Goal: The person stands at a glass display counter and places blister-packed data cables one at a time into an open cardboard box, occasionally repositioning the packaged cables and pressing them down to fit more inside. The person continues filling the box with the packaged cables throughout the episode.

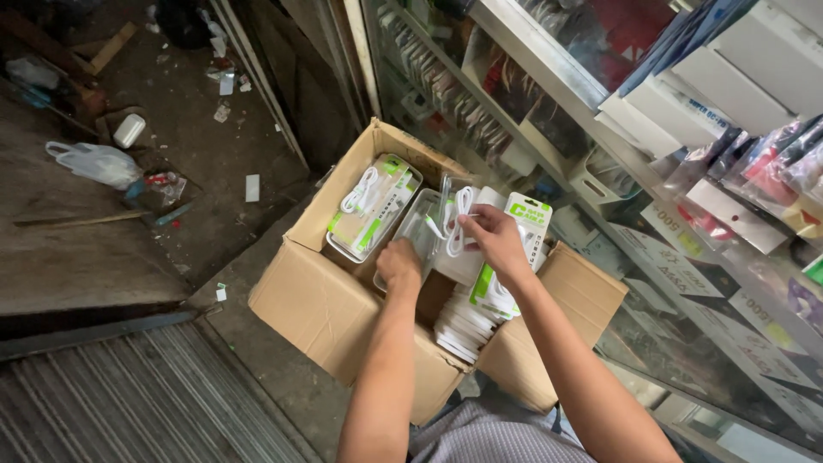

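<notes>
An open cardboard box (pixel 321 309) sits on the floor in front of me, next to a glass display case. Inside lie packaged white cables with green and white cards; a stack of them (pixel 373 206) rests at the box's far left, and another stack (pixel 463 326) stands on edge near me. My left hand (pixel 399 261) reaches down into the box onto a clear plastic blister pack (pixel 420 227). My right hand (pixel 495 238) grips a coiled white cable (pixel 461 214) and its green and white card (pixel 525 219) above the box.
The glass display case (pixel 617 171) on the right holds shelves of packaged goods and white boxes. A metal grating (pixel 129 394) lies at lower left. Litter, a white plastic bag (pixel 94 163) and wood scraps cover the dirty floor at upper left.
</notes>
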